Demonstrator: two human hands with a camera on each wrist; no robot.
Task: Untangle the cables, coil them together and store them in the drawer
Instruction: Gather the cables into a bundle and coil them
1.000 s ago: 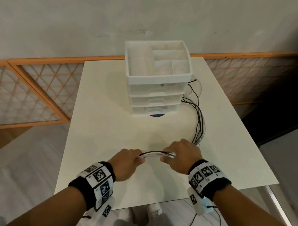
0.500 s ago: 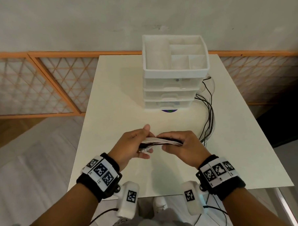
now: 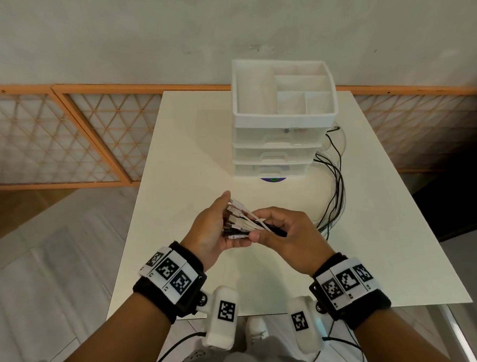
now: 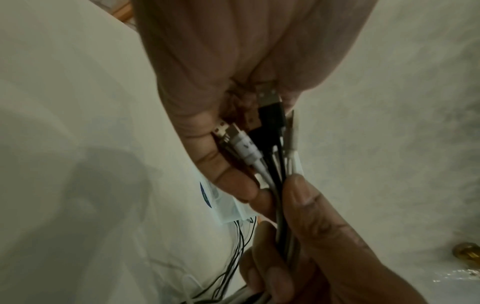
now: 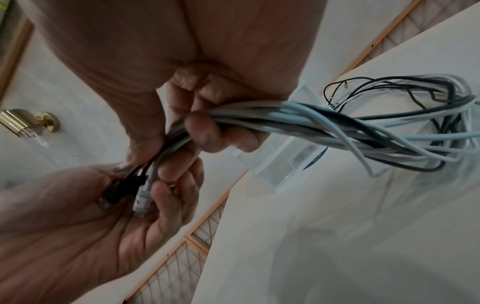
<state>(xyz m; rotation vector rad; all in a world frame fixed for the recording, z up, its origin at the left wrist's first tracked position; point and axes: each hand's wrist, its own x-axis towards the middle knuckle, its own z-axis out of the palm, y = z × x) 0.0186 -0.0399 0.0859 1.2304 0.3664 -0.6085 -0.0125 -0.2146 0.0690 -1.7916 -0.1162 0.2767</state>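
Note:
A bundle of black and white cables (image 3: pixel 244 225) is held above the white table (image 3: pixel 189 155), near its front middle. My right hand (image 3: pixel 286 233) grips the bundle just behind the plugs; the right wrist view shows its fingers (image 5: pixel 207 133) wrapped round the cords (image 5: pixel 298 121). My left hand (image 3: pixel 215 228) cups the USB plug ends (image 4: pixel 270 117), with its fingers bent round them and the plug tips against its palm. The rest of the cables (image 3: pixel 336 193) trails in a loose loop on the table, right of the white drawer unit (image 3: pixel 274 149). All three drawers are closed.
An open tray with compartments (image 3: pixel 282 91) tops the drawer unit, which stands at the back of the table against the wall. A blue disc (image 3: pixel 273 179) peeks out under its front. An orange lattice screen (image 3: pixel 66 139) runs along the wall to the left.
Both hands have lifted the cable ends off the table and come closer together. My left hand has turned its palm toward the plugs, which now fan out against it.

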